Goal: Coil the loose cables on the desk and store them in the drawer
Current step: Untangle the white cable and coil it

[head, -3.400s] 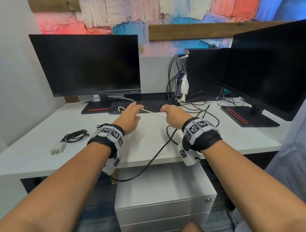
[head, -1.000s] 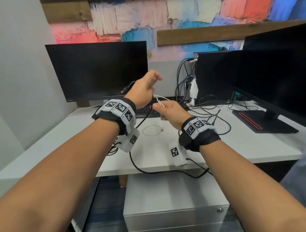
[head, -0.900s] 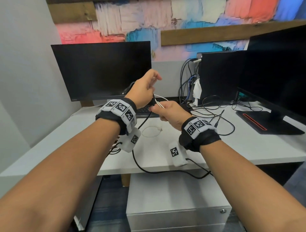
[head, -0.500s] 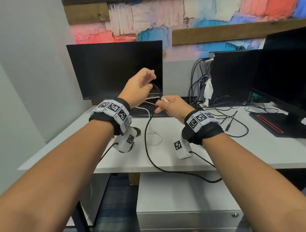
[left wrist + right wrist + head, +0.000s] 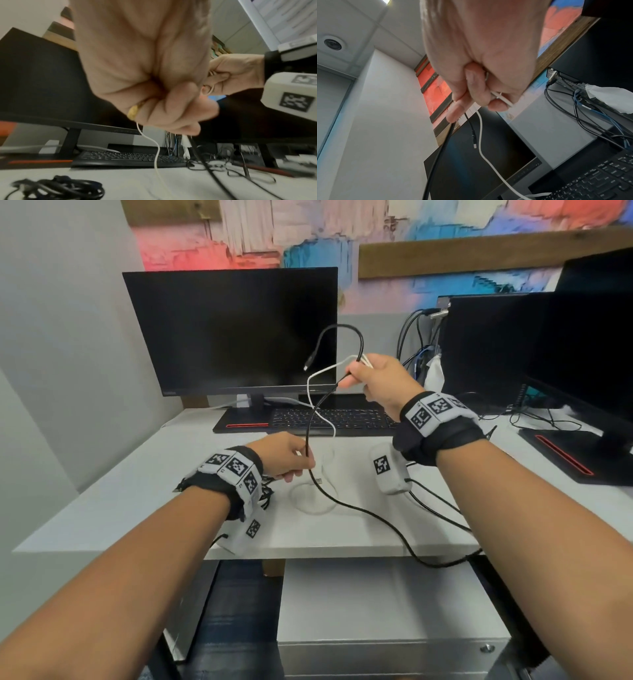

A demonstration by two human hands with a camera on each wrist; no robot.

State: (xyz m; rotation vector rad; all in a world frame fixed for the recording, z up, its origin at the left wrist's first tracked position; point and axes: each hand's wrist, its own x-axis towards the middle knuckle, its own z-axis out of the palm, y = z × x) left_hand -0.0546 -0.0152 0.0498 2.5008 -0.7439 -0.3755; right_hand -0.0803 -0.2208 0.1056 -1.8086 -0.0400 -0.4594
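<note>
My right hand (image 5: 354, 371) is raised in front of the monitor and pinches a black cable (image 5: 310, 422) and a thin white cable (image 5: 320, 374) together (image 5: 479, 102). The black cable's free plug (image 5: 309, 365) arcs up and hangs to the left of that hand. Lower down, just above the desk, my left hand (image 5: 301, 462) grips the black cable, fingers curled into a fist (image 5: 171, 121). The white cable (image 5: 157, 151) shows below this fist; whether it is held there I cannot tell. The black cable trails across the desk and over its front edge (image 5: 438, 565). The drawer unit (image 5: 376, 611) under the desk is closed.
A coiled black cable bundle (image 5: 58, 188) lies on the desk to the left. Behind stand a monitor (image 5: 233, 330) and a keyboard (image 5: 329, 417). At the right are a PC (image 5: 486, 344), a second monitor (image 5: 596, 354) and tangled cables (image 5: 548, 419).
My left hand has dropped from beside the right hand down along the cables to just above the desk. The right hand still holds both cables, now higher in the view.
</note>
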